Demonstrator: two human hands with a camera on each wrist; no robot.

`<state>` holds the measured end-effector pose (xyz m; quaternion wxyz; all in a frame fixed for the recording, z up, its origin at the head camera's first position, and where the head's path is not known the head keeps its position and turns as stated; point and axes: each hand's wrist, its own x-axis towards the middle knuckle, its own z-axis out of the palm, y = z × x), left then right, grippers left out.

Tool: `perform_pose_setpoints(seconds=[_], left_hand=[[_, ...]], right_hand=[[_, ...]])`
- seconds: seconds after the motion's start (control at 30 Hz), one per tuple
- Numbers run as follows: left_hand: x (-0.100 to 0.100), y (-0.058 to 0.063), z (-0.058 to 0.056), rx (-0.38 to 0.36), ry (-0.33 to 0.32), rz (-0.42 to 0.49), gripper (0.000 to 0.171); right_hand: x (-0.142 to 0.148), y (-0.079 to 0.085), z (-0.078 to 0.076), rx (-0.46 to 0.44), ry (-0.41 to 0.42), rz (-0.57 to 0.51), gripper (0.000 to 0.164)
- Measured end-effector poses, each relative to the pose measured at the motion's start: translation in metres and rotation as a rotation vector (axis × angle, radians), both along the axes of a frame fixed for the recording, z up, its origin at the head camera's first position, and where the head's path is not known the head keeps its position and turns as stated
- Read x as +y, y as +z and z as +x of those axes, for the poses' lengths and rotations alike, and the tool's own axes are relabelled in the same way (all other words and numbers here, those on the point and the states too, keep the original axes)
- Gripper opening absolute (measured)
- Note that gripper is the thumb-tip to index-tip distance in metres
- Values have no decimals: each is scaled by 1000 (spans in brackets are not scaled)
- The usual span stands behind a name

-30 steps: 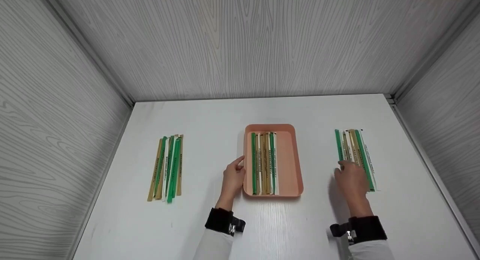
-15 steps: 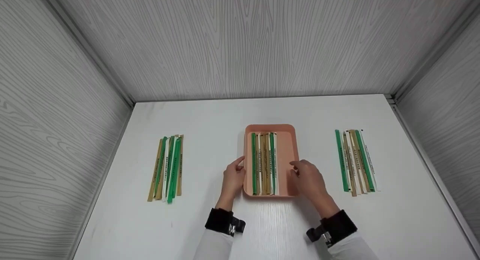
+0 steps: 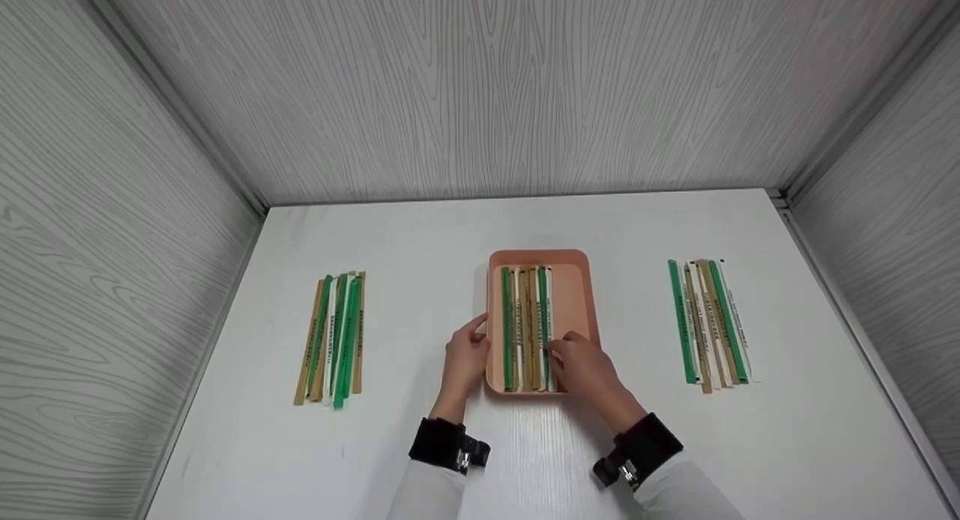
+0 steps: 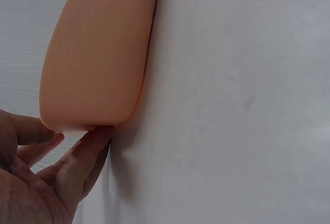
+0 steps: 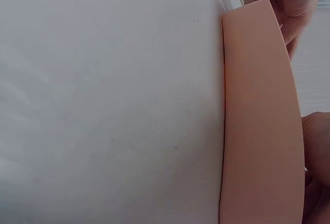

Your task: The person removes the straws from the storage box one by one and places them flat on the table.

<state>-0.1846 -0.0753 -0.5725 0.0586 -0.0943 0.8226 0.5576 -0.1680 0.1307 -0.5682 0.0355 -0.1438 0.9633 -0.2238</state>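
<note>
The right hand (image 3: 586, 366) reaches into the tray (image 3: 576, 299) from about 5 o'clock, palm down, forearm pointing toward 11 o'clock. Its fingertips are bent in toward the outermost white stick of the sticks in the tray (image 3: 527, 317); whether that grip pinches a stick or only touches it, I cannot tell. In the right wrist view, the tray wall hides most of those fingers.

The left hand (image 3: 466, 355) sits at about 8 o'clock of the tray, forearm pointing toward 1 o'clock. Its grip is loose, nothing clasped: extended fingers rest against the outer wall, as the left wrist view shows up close.

The one tray, pink, stands flat at the middle of the white table (image 3: 420, 257). Its sticks lie side by side, lengthwise from 12 to 6 o'clock, filling the 9 o'clock half; two are green, the others brown and white.

There are three groups of sticks in all. At 9 o'clock, well apart from the tray, is the left group (image 3: 346, 344), overlapping too much to count. At 3 o'clock is the right group (image 3: 681, 317), with two green ones among brown and white. Two black wrist straps (image 3: 435, 443) show, one per arm, above two pale sleeves (image 3: 429, 494).
</note>
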Motion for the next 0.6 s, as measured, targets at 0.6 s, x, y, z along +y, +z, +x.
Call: perform_pose_setpoints(seconds=[0.6], left_hand=[[-1,0,1,37,-4,-12,45]], right_hand=[[-4,-4,0,60,-11,55,18]])
